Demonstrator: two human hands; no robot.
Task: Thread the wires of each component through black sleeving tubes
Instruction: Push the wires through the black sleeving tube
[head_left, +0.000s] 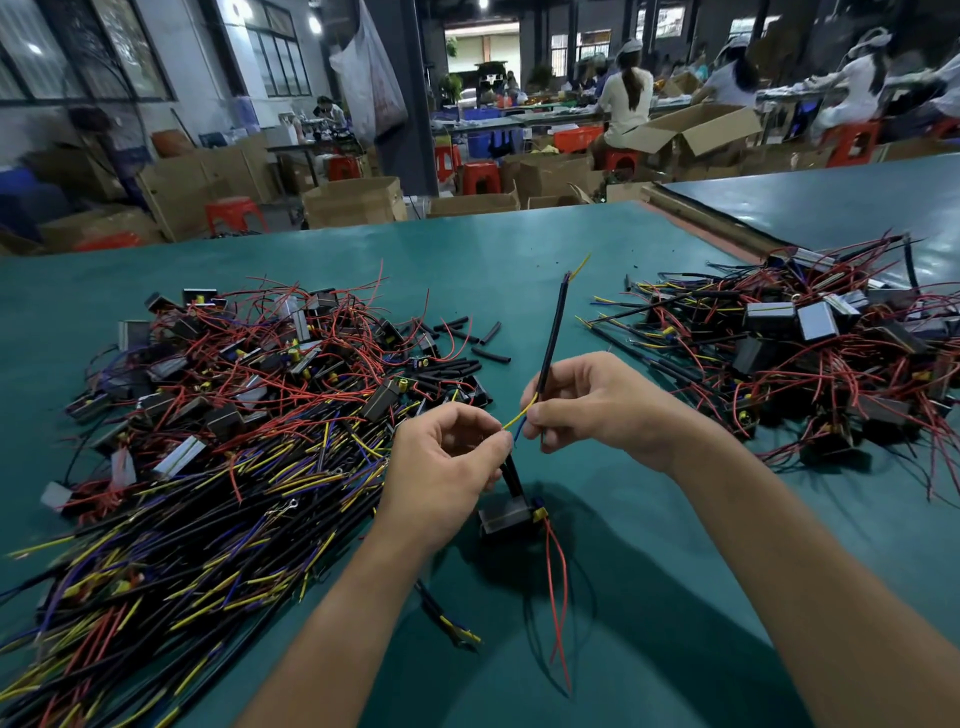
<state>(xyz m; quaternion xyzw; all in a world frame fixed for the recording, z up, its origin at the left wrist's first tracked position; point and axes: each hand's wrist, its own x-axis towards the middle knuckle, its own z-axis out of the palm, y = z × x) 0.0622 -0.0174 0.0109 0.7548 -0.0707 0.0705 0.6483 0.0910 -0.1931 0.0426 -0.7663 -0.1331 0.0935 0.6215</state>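
My right hand (597, 405) pinches the lower end of a long black sleeving tube (554, 332) that points up and away, with a yellow wire tip (581, 266) sticking out of its far end. My left hand (447, 462) pinches yellow and blue wires (519, 418) that run across into the tube's near end. Below my left hand hangs a small black component (506, 517) with a yellow part, and its red wires (558, 587) trail down over the green table (519, 249).
A big heap of components with red, yellow and blue wires (234, 415) lies on the left. Short black tube pieces (467, 348) sit beside it. Another heap of sleeved components (810, 353) lies on the right. People work at benches beyond the table's far edge.
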